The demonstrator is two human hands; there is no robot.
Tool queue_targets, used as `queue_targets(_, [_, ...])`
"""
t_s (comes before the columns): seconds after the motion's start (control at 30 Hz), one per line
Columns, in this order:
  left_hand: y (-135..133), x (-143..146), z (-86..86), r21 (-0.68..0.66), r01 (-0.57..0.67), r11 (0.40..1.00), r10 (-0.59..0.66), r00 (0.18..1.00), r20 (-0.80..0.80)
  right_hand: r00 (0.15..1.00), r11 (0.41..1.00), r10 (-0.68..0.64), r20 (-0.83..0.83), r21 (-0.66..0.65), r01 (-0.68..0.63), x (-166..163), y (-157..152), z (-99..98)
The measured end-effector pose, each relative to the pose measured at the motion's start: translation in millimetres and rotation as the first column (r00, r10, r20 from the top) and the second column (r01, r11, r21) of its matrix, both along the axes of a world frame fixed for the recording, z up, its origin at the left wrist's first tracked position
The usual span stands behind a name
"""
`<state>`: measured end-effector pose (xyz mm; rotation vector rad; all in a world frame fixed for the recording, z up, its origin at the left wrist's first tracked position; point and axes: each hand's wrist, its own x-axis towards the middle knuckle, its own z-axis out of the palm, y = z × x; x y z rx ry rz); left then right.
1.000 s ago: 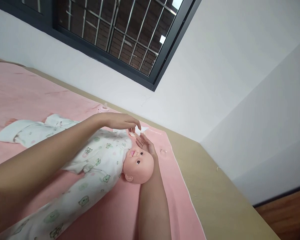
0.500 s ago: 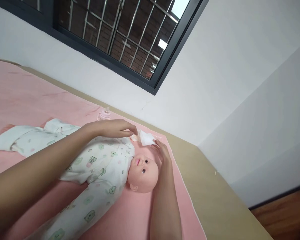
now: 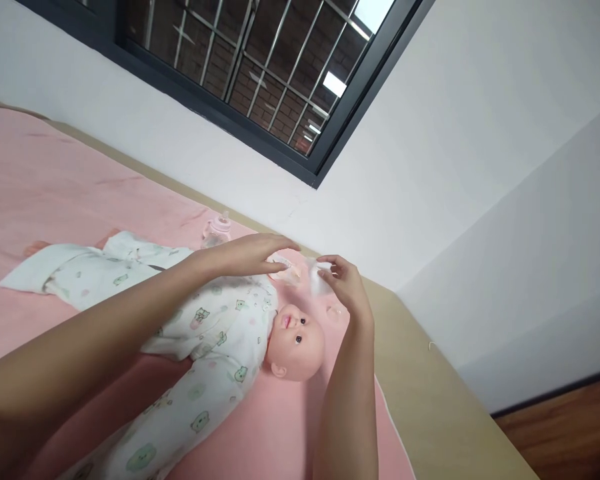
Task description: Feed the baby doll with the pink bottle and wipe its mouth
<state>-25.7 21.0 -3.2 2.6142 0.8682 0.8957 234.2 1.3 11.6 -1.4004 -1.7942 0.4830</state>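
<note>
- The left hand (image 3: 250, 255) reaches in from the lower left on a long, nearly straight forearm. The palm faces down and the wrist is flat.
- Its fingers (image 3: 283, 245) lie stretched out and close together over the doll's small raised hand (image 3: 283, 271). Whether they clasp that hand or only hover on it cannot be told.
- The right hand (image 3: 347, 287) rises on an upright forearm from the bottom edge. The wrist bends towards the left hand, and the back of the hand faces the camera.
- Its fingers (image 3: 330, 268) are pinched together on a white wipe (image 3: 316, 284). The wipe is thin, soft and crumpled, and it hangs in the air between the two hands, just above the doll's head (image 3: 297, 341).
- The doll (image 3: 215, 333) lies on its back, slanting across the view with its head to the right. The head is smooth, glossy pink plastic, round, with dark eyes.
- It wears a white romper (image 3: 180, 407) of soft cloth printed with small green bears. The cloth is loosely creased along the legs.
- A pink blanket (image 3: 55, 193) lies under it, matte and slightly wrinkled. It is spread over a tan bench (image 3: 430, 400) that stands against a white wall (image 3: 455, 133).
- A small clear-pink baby bottle (image 3: 217, 231) stands upright on the blanket near the wall, behind the left hand.
- A dark-framed window (image 3: 240, 60) with metal bars sits above.
</note>
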Motion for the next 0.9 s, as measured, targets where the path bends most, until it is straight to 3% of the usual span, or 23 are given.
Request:
queue_targets(0.2, [-2.3,3.6,-3.2,0.034,0.067,0.997,-0.071,0.992,0.104,0.967,0.961,0.238,0.090,0.121,-0.248,-36.7,-36.4,21.5])
queue_targets(0.37, [-16.5,-2.7,13.4,-0.045,0.088,0.995,-0.085,0.993,0.080,0.956,0.934,0.279,0.089,0.205,-0.292,-43.6,-56.6,31.0])
queue_targets(0.5, [-19.5,-3.3,18.8,-0.070,0.246,0.967,-0.231,0.957,0.175,0.951,0.922,0.307,0.021,0.241,-0.303,-41.8,-61.9,33.8])
queue_targets(0.7, [-22.6,-0.9,17.6,0.089,0.324,0.942,-0.335,0.877,0.346,0.944,0.939,0.301,-0.131,0.215,-0.270,-42.5,-57.4,30.6])
queue_targets(0.8, [-27.9,-0.2,19.4,0.209,0.315,0.926,-0.374,0.845,0.383,0.924,0.932,0.345,-0.164,0.173,-0.318,-47.7,-53.4,26.2])
queue_targets(0.9, [-34.4,0.4,22.6,0.244,0.268,0.932,-0.347,0.855,0.387,0.900,0.916,0.400,-0.175,0.123,-0.383,-54.6,-48.9,21.0])
